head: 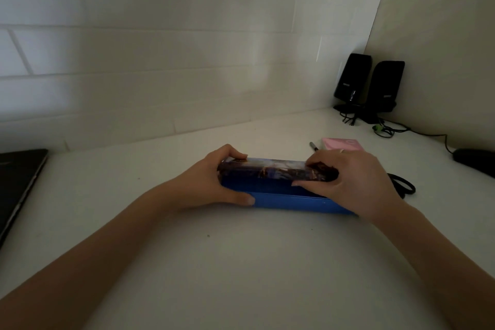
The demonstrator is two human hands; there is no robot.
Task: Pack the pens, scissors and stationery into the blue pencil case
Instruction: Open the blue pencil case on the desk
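Note:
The blue pencil case [284,199] lies lengthwise on the white desk, its printed lid [270,170] facing up. My left hand [214,182] grips the case's left end, thumb on the front, fingers over the top. My right hand [356,182] holds the right end of the lid with fingers curled on it. Behind the case lies a dark pen [314,146], next to a pink pad of notes [340,144]. Black scissors [404,186] lie to the right, partly hidden by my right hand.
Two black speakers [369,86] with cables stand in the back right corner. A black mouse [474,159] sits at the right edge. A dark laptop [18,190] lies at the left edge. A tiled wall runs behind the desk [241,262].

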